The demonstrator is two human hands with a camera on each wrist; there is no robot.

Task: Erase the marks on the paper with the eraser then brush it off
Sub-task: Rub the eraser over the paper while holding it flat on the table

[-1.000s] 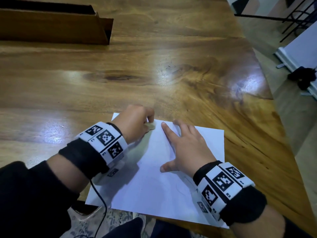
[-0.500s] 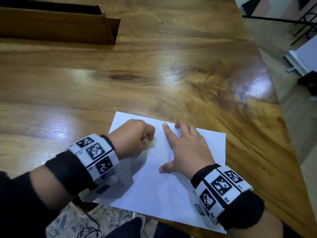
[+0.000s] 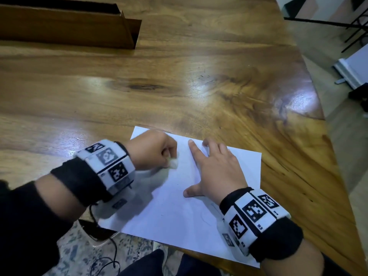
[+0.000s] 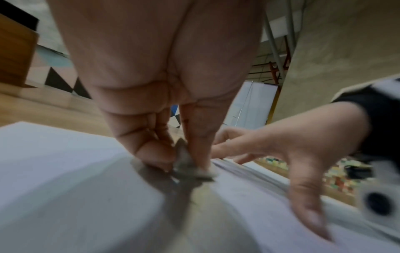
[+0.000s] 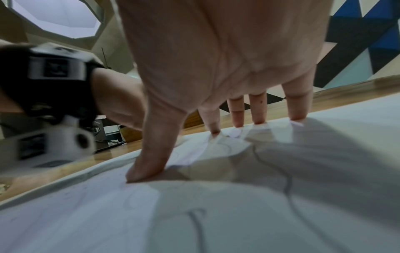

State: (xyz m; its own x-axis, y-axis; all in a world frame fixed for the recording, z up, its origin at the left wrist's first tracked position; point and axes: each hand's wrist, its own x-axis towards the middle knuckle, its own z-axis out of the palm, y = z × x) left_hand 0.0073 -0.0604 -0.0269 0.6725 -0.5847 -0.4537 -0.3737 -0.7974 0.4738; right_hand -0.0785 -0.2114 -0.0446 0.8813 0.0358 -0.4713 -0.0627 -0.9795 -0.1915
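A white sheet of paper [image 3: 175, 212] lies at the near edge of the wooden table [image 3: 179, 76]. My left hand [image 3: 157, 151] pinches a small whitish eraser [image 3: 172, 162] and presses it onto the sheet's upper left part. In the left wrist view the eraser [image 4: 186, 162] sits between thumb and fingertips against the paper [image 4: 65, 171]. My right hand [image 3: 211, 168] lies flat on the sheet with fingers spread, right of the eraser. Faint pencil lines [image 5: 288, 181] cross the paper [image 5: 238, 222] under my right hand [image 5: 216, 68].
A brown wooden box [image 3: 69, 24] stands at the table's far left. The table's right edge runs diagonally past the paper, with floor and dark metal furniture legs [image 3: 354, 26] beyond. A black cable [image 3: 111, 253] hangs below my left wrist over a patterned rug.
My left hand has drawn the eraser back toward me and slightly left along the sheet, and its blur shows rubbing. My right hand stays flat in the same place.
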